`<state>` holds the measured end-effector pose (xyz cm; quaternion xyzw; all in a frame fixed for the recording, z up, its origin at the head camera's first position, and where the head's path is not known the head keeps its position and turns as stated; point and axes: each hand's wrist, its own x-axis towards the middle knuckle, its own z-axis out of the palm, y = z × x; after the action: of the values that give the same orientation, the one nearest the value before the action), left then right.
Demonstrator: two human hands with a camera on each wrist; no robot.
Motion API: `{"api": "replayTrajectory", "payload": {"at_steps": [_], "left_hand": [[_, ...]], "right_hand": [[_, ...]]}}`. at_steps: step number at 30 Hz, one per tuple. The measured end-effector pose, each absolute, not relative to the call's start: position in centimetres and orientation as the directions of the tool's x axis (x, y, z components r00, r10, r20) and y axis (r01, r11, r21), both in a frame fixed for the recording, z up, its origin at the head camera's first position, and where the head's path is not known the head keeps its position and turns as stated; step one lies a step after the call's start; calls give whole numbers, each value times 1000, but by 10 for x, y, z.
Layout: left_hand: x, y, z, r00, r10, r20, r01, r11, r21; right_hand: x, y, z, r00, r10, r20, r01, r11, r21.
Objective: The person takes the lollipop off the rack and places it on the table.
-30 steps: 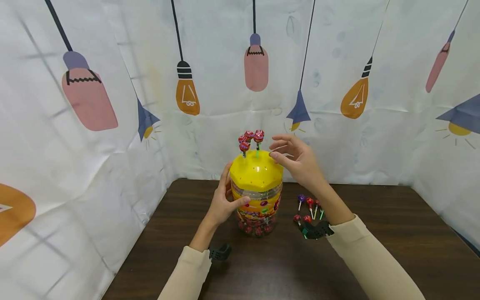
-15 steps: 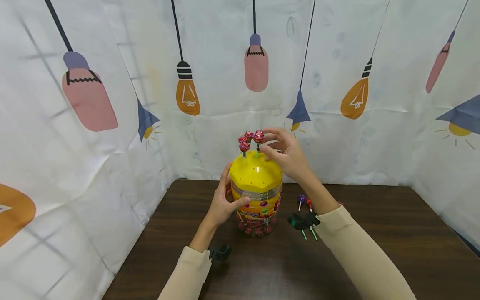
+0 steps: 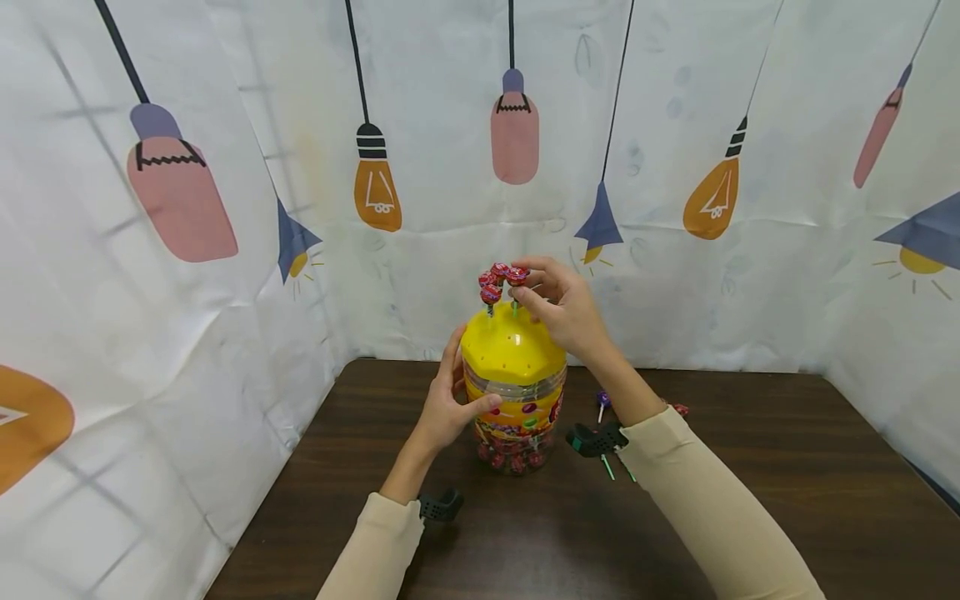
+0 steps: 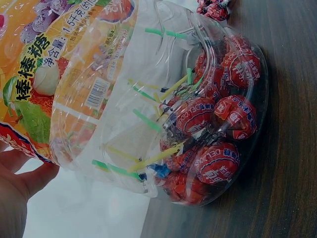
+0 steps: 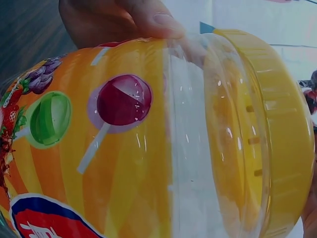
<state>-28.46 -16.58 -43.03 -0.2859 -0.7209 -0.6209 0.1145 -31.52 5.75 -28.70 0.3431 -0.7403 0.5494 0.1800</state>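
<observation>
A clear jar with a printed label (image 3: 517, 417) and a yellow domed lid (image 3: 513, 354) stands upright on the table. Several red-wrapped lollipops (image 3: 491, 293) stick up from the lid's back part. My left hand (image 3: 444, 408) grips the jar's left side, thumb across the front. My right hand (image 3: 566, 308) pinches the rightmost upright lollipop (image 3: 516, 276) by its head. In the left wrist view, red lollipops (image 4: 218, 162) with green and yellow sticks lie at the jar's bottom. The right wrist view shows the label (image 5: 59, 173) and lid (image 5: 287, 134) close up; the right fingertips are hidden there.
Right of the jar, a purple lollipop (image 3: 603, 399) lies on the dark wooden table (image 3: 750, 500). Others lie partly hidden under my right forearm, with a red one (image 3: 680, 409) beyond it. A white printed curtain (image 3: 450, 192) hangs behind the table.
My right hand has moved left from beside the lid to the rightmost upright lollipop and taken hold of its head. The left hand and jar have stayed put.
</observation>
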Motion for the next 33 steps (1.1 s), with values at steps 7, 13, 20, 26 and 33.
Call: {"api": "replayTrajectory", "payload": {"at_steps": [7, 13, 20, 26, 33], "left_hand": [[-283, -165, -429, -811, 267, 520, 554, 67, 830], [-284, -165, -430, -809, 266, 524, 559, 73, 826], [-283, -165, -429, -807, 271, 524, 558, 62, 828], [-283, -164, -428, -803, 270, 532, 568, 77, 819], [-283, -165, -429, -801, 269, 535, 573, 86, 815]], "right_hand": [[-316, 56, -288, -688, -286, 667, -721, 162, -674], [-316, 54, -289, -680, -248, 690, -731, 167, -661], [-315, 53, -287, -668, -215, 712, -743, 134, -656], [-312, 55, -286, -660, -228, 716, -748, 114, -654], [-312, 60, -291, -671, -228, 706, -737, 96, -669]]}}
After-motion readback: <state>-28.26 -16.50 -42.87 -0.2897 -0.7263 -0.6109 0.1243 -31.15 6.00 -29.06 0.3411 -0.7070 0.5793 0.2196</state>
